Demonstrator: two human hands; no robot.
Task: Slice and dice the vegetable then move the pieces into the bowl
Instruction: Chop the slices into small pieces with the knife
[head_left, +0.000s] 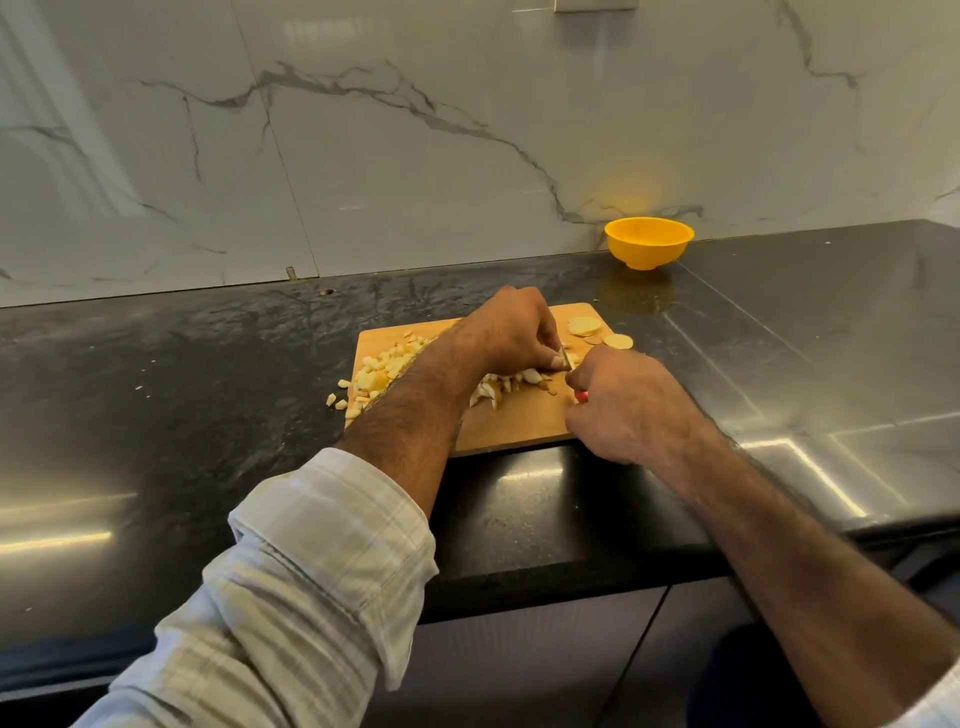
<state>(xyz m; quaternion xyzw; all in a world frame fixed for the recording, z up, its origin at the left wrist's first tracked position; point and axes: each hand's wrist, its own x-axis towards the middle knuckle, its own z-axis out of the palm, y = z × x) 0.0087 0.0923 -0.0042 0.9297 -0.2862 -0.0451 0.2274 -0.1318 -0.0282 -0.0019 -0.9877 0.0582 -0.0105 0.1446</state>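
A wooden cutting board (519, 423) lies on the black counter. Pale yellow diced pieces (376, 375) are heaped on its left part, and a few have spilled onto the counter (340, 401). My left hand (506, 332) curls its fingers down on a strip of cut vegetable (511, 382) in the board's middle. My right hand (631, 402) grips a knife with a red handle (581, 397); a short piece of the blade (566, 358) shows beside my left fingertips. Round slices (584, 326) lie at the board's far right corner. The yellow bowl (648, 242) stands by the wall.
One round slice (618, 341) sits at the board's right edge. The marble wall (415, 130) rises right behind the counter. A steel surface (831, 364) adjoins the black counter on the right. The counter's front edge (519, 582) runs below my forearms.
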